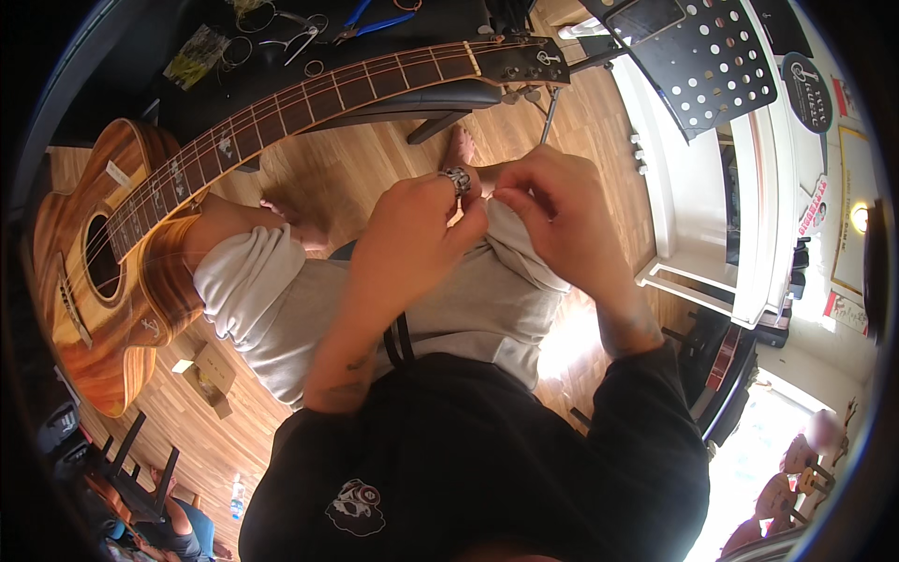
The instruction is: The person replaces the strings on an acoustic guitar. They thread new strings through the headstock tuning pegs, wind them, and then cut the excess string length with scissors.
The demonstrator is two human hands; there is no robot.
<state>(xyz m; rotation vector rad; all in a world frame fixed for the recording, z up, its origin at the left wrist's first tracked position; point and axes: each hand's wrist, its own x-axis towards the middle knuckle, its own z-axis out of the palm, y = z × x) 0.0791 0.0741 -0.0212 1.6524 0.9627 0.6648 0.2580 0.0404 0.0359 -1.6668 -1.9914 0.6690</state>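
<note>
My left hand [421,239], with a chunky ring, and my right hand [562,218] meet above my lap. Both have thumb and fingers drawn together, the tips almost touching; whether something thin is between them cannot be made out. An acoustic guitar [165,281] rests against my leg at the left. Its neck [309,109] reaches over a black padded bench [428,97] to the headstock [527,63], where strings run to the tuners. On the black surface behind lie scissors [303,34], blue-handled pliers [379,27], coiled wire strings [237,52] and a small packet [194,56].
A perforated black music stand [723,77] holds a phone-like device [646,21] at upper right, beside a white piano [702,190]. An open cardboard box [214,372] and a plastic bottle [237,497] are on the wooden floor. Another person [184,530] sits at lower left.
</note>
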